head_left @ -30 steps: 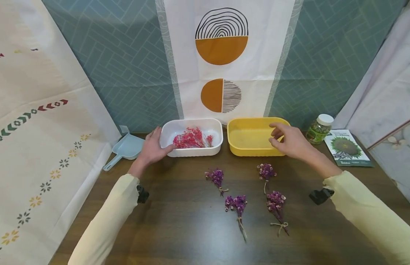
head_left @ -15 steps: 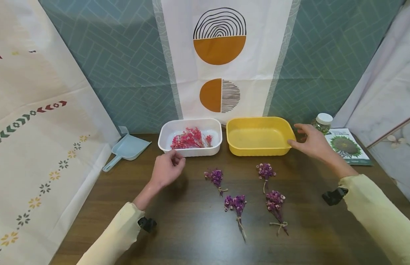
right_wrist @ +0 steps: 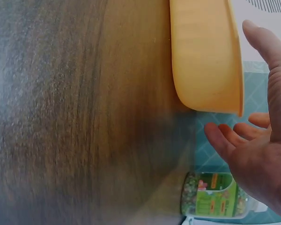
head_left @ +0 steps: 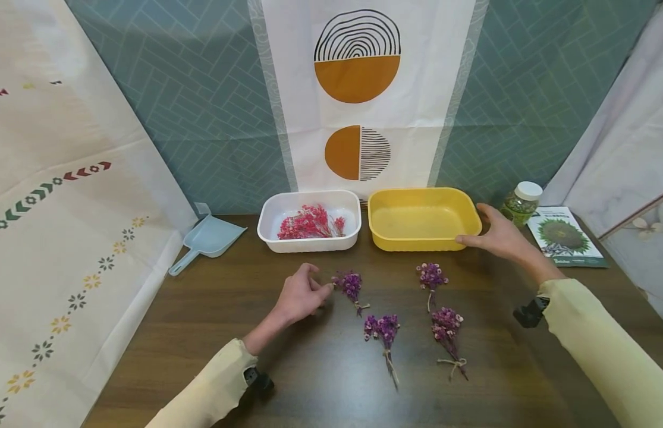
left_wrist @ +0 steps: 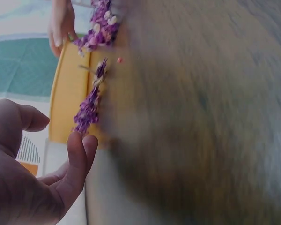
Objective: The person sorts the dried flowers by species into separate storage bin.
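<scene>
My left hand (head_left: pixel 301 294) is just left of a small bunch of purple dried flowers (head_left: pixel 351 285) tied with twine. In the left wrist view its thumb and fingers stand apart, with nothing between them. At the right end of a yellow plastic tray (head_left: pixel 417 244) is my right hand (head_left: pixel 502 235), thumb near the front rim and fingers spread by the corner. Whether it touches the tray I cannot tell. Other tied purple bunches lie to the right: one at the front (head_left: pixel 386 333), one near the tray (head_left: pixel 430 276), one below that (head_left: pixel 446 327).
A white tray (head_left: pixel 310 246) holding red dried flowers (head_left: pixel 307 222) stands left of the yellow one. Farther left lies a light blue dustpan (head_left: pixel 213 236). At the back right are a white-lidded jar (head_left: pixel 519 205) and a seed packet (head_left: pixel 565 238). Patterned cloth hangs behind.
My left hand has left the white tray's left end and moved right and nearer, to the purple bunch. My right hand has shifted from above the yellow tray to its right end.
</scene>
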Tool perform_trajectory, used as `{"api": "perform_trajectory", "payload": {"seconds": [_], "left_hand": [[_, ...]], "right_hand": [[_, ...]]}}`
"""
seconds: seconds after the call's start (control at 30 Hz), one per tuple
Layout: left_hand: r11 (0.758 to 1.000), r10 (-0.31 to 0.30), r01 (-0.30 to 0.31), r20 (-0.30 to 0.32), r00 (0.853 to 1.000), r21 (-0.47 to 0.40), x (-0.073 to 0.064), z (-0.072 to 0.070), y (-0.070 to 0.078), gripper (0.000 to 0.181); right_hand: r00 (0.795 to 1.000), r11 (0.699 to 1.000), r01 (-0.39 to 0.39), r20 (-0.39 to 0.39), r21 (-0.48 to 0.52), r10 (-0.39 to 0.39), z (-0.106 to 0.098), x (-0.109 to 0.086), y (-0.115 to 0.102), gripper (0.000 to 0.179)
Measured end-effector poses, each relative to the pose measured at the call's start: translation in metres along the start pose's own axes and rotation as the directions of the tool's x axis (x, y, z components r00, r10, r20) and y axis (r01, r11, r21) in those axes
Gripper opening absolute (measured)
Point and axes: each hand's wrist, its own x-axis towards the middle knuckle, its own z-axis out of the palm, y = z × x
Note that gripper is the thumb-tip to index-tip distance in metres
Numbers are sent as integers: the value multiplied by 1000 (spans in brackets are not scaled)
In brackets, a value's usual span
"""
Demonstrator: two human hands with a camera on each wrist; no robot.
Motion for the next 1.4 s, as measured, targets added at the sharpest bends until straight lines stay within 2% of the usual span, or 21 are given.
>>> {"api": "perform_trajectory", "payload": {"seconds": [0.17, 0.37, 0.63, 0.83, 0.93, 1.03, 1.2, 1.4], "left_hand": [[1000, -5, 5, -12, 1000, 11, 2, 10, 3, 54], [998, 21, -16, -78, 997, 66, 3, 21, 7, 62], [995, 3, 8, -112, 994, 96, 1, 40, 16, 74], [987, -17, 44, -166, 986, 156, 1, 53, 19, 83], [980, -21, 57, -182, 983, 191, 2, 56, 21, 87], [975, -3, 45, -190, 982, 216, 3, 58, 21, 89], [969, 47, 2, -195, 980, 246, 5, 60, 19, 85], [962, 56, 0, -196, 979, 273, 7, 61, 18, 80]], "right_hand": [[1000, 1000, 10, -18, 22, -10, 7, 4, 3, 112], [999, 1000, 12, -40, 29, -11, 12, 8, 4, 110], [999, 999, -22, -35, 29, 23, 13, 11, 1, 114], [999, 998, -42, -32, 37, 43, 15, 10, 1, 117], [999, 998, -40, -34, 42, 42, 15, 10, 1, 118], [999, 998, -39, -33, 46, 40, 15, 10, 0, 117], [999, 998, -38, -33, 43, 39, 14, 9, 0, 117], [999, 998, -36, -31, 42, 37, 15, 9, -1, 116]]}}
